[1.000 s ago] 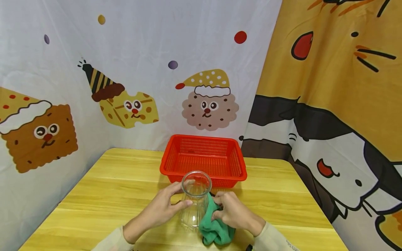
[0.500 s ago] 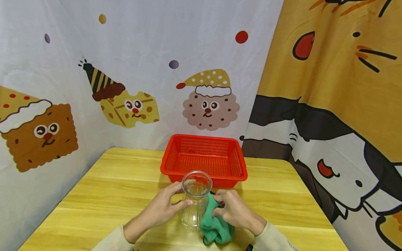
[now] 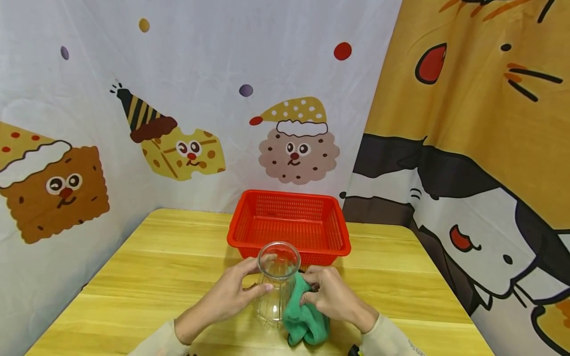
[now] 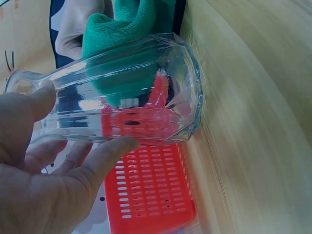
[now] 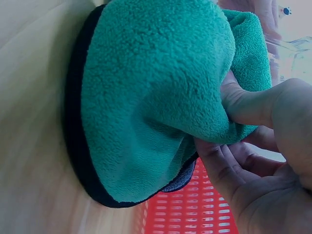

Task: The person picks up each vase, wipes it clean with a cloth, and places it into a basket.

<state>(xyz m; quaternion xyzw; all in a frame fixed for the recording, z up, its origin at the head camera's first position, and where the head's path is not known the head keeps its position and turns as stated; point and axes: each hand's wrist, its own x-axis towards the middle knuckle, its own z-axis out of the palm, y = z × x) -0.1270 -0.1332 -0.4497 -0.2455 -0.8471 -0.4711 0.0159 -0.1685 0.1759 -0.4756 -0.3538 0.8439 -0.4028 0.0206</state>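
Observation:
A clear glass vase [image 3: 277,296] with a faceted body and a round rim stands upright on the wooden table. My left hand [image 3: 231,291] holds it from the left, thumb on the near side and fingers round the far side. In the left wrist view the vase [image 4: 126,92] shows its thick base at the tabletop. My right hand [image 3: 331,294] pinches a green cloth [image 3: 305,321] against the vase's right side. The cloth [image 5: 156,87] hangs in folds down to the table, with a dark edging in the right wrist view. Part of the right fingers is hidden behind it.
A red perforated plastic basket [image 3: 289,235] stands just behind the vase, near the back of the table [image 3: 169,262]. Printed curtains [image 3: 196,59] enclose the table at the back and sides. A small dark object [image 3: 354,350] shows at the front edge beside the right sleeve.
The right hand and the cloth have shifted very slightly, the cloth's lower folds drawing a little to the left. The left hand and the vase stay in place.

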